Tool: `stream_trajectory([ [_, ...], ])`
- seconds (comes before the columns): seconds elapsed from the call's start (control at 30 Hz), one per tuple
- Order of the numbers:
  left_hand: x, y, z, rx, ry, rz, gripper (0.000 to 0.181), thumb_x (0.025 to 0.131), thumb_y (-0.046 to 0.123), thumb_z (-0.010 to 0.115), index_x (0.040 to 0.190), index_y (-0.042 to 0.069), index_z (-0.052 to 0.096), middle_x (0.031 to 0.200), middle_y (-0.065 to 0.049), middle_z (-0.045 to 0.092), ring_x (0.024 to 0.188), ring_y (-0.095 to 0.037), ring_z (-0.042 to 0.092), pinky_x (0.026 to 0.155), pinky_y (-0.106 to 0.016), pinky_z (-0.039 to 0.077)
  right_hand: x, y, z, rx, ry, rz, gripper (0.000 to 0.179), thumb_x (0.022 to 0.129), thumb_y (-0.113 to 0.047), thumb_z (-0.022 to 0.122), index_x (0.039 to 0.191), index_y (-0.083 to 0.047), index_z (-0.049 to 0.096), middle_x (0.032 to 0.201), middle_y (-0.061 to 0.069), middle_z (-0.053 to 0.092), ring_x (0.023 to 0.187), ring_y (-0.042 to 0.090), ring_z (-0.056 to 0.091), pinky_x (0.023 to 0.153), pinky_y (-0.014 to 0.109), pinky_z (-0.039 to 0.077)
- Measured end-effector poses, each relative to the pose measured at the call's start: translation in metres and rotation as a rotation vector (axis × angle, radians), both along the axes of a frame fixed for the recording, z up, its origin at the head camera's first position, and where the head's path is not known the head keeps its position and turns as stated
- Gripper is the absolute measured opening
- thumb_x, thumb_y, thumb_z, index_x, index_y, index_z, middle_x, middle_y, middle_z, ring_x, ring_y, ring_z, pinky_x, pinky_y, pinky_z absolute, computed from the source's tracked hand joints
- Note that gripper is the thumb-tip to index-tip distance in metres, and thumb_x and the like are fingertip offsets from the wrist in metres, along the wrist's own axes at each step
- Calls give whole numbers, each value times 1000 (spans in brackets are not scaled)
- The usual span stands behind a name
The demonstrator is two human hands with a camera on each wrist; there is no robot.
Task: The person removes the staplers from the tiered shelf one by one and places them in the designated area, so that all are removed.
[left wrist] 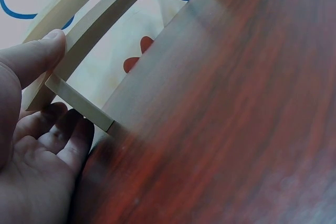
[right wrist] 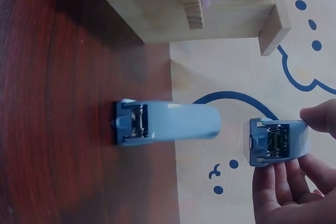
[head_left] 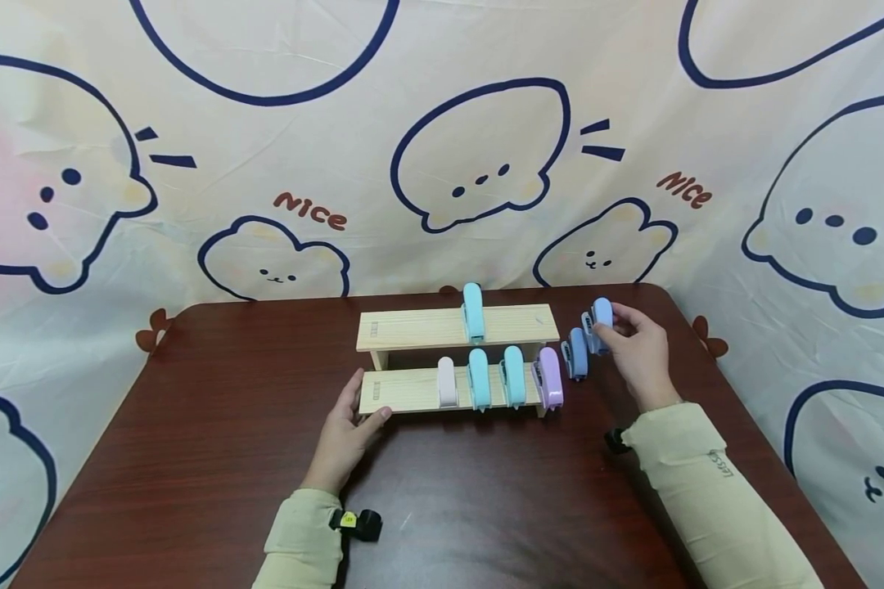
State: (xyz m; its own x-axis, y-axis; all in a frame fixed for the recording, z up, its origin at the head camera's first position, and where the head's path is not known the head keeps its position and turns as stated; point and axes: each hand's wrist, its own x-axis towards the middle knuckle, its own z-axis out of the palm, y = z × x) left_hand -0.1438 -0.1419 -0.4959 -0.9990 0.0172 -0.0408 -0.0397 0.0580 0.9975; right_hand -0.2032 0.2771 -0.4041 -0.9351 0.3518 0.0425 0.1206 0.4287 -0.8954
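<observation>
My right hand [head_left: 639, 352] pinches a blue stapler [head_left: 602, 315] between thumb and fingers. In the right wrist view this stapler [right wrist: 278, 142] appears raised off the tabletop. A second blue stapler [head_left: 576, 354] stands on the table just beside it. With my left hand [head_left: 346, 438] I grip the left end of a two-tier wooden rack [head_left: 405, 393], thumb on the lower board and fingers round its end. On that lower board sit a white stapler [head_left: 447, 383], two teal staplers [head_left: 479, 379] and a purple stapler [head_left: 548, 379]. One teal stapler [head_left: 473, 312] is on the upper board.
The rack stands on a dark brown wooden table [head_left: 214, 458] near its back edge. Behind and at the sides hangs a pale curtain [head_left: 368, 262] with cartoon drawings. Each wrist wears a small black camera [head_left: 368, 525].
</observation>
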Motion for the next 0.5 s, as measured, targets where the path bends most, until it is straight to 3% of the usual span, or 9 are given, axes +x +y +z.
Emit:
stream_trajectory([
  [0.17, 1, 1, 2, 6, 4, 2, 87, 93, 0, 70, 161, 6, 17, 157, -20, 36, 128, -24, 47, 87, -13, 48, 0, 4, -2, -1, -17, -16, 55, 97, -29, 68, 147, -10, 52, 134, 15, 56, 111, 23, 52, 94, 41, 55],
  [0.5, 2, 1, 5, 2, -4, -1, 87, 93, 0, 69, 161, 8, 16, 158, -19, 35, 128, -25, 47, 87, -12, 48, -1, 13, -9, 32, -50, -1, 56, 98, -31, 66, 147, -8, 51, 135, 16, 56, 112, 24, 51, 91, 33, 55],
])
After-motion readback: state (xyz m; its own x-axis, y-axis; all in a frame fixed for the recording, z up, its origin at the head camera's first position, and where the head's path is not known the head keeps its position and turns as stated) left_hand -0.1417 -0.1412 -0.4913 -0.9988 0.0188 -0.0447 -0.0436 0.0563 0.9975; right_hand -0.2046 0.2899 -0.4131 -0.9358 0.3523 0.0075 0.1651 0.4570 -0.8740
